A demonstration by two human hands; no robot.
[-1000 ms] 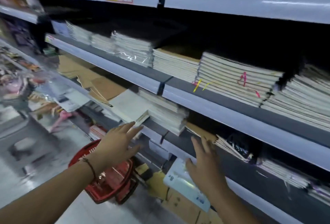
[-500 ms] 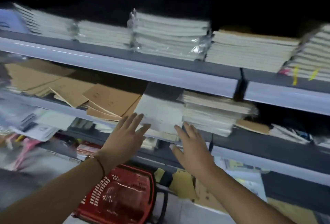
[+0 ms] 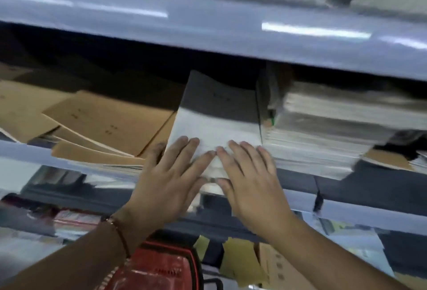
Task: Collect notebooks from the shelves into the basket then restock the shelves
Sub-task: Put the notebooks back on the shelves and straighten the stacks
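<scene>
Store aisle, shot blurry and close. Glossy pale grey metal upper shelf edge (image 3: 208, 33) running across the top, streaked with white glare from overhead strip lights. Deep shadow right under it, back of the bay basically black. Another pale grey lower shelf lip (image 3: 27, 153) below, then a dark grey rail (image 3: 369, 188) further down. Flat brown cardboard sheets (image 3: 108, 123) piled loosely at left.

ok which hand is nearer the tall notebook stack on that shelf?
Right. The right hand lies flat on the white notebook, beside the tall stack; the left hand sits farther left.
</scene>
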